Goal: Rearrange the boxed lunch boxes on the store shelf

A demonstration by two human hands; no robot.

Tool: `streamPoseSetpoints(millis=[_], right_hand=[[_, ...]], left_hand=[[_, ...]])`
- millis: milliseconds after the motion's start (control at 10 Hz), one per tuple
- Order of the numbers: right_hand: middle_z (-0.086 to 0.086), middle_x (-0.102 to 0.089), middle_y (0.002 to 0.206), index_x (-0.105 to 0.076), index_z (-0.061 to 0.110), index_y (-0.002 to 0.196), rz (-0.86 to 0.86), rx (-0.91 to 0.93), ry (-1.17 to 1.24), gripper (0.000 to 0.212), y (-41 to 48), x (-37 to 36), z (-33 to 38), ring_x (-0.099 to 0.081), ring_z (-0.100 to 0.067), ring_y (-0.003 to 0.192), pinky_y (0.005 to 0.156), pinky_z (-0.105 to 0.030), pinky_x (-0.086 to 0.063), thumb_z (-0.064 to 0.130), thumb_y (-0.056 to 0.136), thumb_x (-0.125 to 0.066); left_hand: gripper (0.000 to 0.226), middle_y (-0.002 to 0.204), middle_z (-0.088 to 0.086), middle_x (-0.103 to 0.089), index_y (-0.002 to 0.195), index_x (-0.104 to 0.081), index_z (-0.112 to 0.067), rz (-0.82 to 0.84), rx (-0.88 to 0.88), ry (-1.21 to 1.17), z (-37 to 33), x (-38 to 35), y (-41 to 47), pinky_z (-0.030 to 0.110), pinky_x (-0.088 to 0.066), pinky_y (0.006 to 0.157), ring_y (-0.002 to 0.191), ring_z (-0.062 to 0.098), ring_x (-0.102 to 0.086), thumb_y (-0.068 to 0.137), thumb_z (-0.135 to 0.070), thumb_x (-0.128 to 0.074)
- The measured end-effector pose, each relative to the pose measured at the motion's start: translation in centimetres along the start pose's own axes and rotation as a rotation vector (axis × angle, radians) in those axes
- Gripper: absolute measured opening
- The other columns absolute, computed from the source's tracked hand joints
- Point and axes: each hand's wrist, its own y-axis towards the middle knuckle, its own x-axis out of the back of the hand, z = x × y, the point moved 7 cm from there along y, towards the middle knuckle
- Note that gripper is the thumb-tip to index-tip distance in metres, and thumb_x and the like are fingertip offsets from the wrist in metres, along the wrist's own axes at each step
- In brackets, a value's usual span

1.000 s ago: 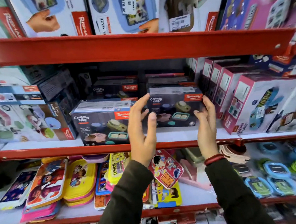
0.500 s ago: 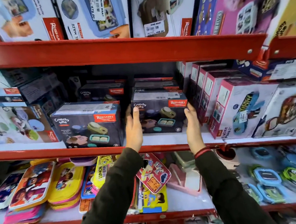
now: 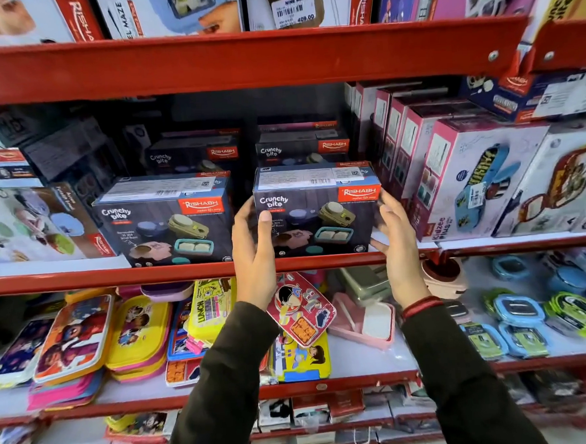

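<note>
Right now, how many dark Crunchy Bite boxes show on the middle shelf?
4: front right box between both hands, front left box beside it, and one behind each. More may be hidden behind.

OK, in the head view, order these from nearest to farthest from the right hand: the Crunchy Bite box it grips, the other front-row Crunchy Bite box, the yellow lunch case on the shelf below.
1. Gripped Crunchy Bite box, against the right hand.
2. Other Crunchy Bite box, to its left.
3. Yellow lunch case, lower left.

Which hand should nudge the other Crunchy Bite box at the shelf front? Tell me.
Left. The left hand sits in the gap right beside the neighbouring Crunchy Bite box; the right hand is on the far side of the held box.
</note>
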Motion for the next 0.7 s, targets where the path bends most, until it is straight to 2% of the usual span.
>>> streamPoseSetpoints(millis=[100, 200, 300, 400, 500, 600, 700], right_hand=[[0.013, -0.051, 0.152, -0.047, 0.049, 0.141, -0.011, 0.006, -0.020, 0.056, -0.6, 0.2, -0.2, -0.043, -0.009, 0.145, 0.123, -0.054, -0.032, 0.059, 0.087, -0.039], [0.009, -0.048, 0.156, -0.040, 0.039, 0.152, -0.011, -0.003, -0.030, 0.065, -1.0, 0.1, -0.3, -0.043, -0.012, 0.146, 0.124, -0.054, -0.031, 0.056, 0.089, -0.038], [0.009, -0.049, 0.156, -0.039, 0.039, 0.153, -0.005, -0.012, -0.044, 0.071, -1.2, 0.1, -0.1, -0.043, -0.012, 0.146, 0.124, -0.054, -0.032, 0.061, 0.085, -0.038], [0.012, -0.047, 0.151, -0.037, 0.034, 0.154, -0.020, 0.027, -0.046, 0.065, -1.0, 0.3, 0.3, -0.042, -0.010, 0.144, 0.125, -0.048, -0.031, 0.055, 0.092, -0.040], [0.008, -0.042, 0.158, -0.037, 0.023, 0.154, -0.089, 0.125, -0.079, 0.052, -1.5, 1.0, 1.6, -0.040, -0.008, 0.144, 0.123, -0.027, -0.033, 0.036, 0.104, -0.044], [0.005, -0.043, 0.158, -0.043, 0.025, 0.150, -0.183, 0.321, -0.158, 0.050, -2.2, 1.8, 4.3, -0.039, -0.008, 0.146, 0.125, -0.037, -0.031, 0.039, 0.102, -0.048], [-0.002, -0.044, 0.155, -0.044, 0.018, 0.148, -0.254, 0.623, -0.372, 0.049, -2.9, 1.2, 9.3, -0.038, -0.013, 0.147, 0.124, -0.045, -0.031, 0.036, 0.103, -0.048]], left_hand=[[0.053, 0.155, -0.010, -0.053, 0.149, -0.047, -0.038, 0.024, 0.005, -0.003, 0.0, 0.2, -0.5, 0.045, -0.038, 0.127, 0.145, 0.006, -0.049, 0.100, -0.057, -0.050], [0.056, 0.157, -0.010, -0.052, 0.152, -0.046, -0.037, 0.067, 0.011, -0.001, 0.1, 0.4, -0.8, 0.044, -0.038, 0.127, 0.145, 0.004, -0.048, 0.099, -0.056, -0.050], [0.067, 0.159, -0.009, -0.050, 0.156, -0.043, -0.034, 0.093, 0.030, 0.018, -0.2, 0.7, -1.0, 0.043, -0.038, 0.127, 0.146, 0.004, -0.047, 0.095, -0.061, -0.051], [0.075, 0.163, -0.007, -0.046, 0.158, -0.039, -0.033, 0.091, 0.029, 0.020, -0.2, 0.7, -1.1, 0.046, -0.036, 0.128, 0.150, 0.008, -0.044, 0.092, -0.064, -0.053], [0.065, 0.162, -0.009, -0.043, 0.156, -0.038, -0.034, 0.042, -0.039, 0.092, -1.5, 0.9, -2.0, 0.049, -0.035, 0.128, 0.151, 0.010, -0.041, 0.097, -0.057, -0.053], [0.048, 0.155, -0.010, -0.047, 0.151, -0.042, -0.034, 0.003, -0.257, 0.145, -4.8, 0.8, -2.7, 0.051, -0.037, 0.125, 0.149, 0.013, -0.042, 0.105, -0.040, -0.052], [0.042, 0.149, 0.000, -0.052, 0.149, -0.048, -0.020, -0.029, -0.550, 0.239, -10.4, 0.1, -2.9, 0.048, -0.039, 0.121, 0.144, 0.017, -0.046, 0.107, -0.022, -0.052]])
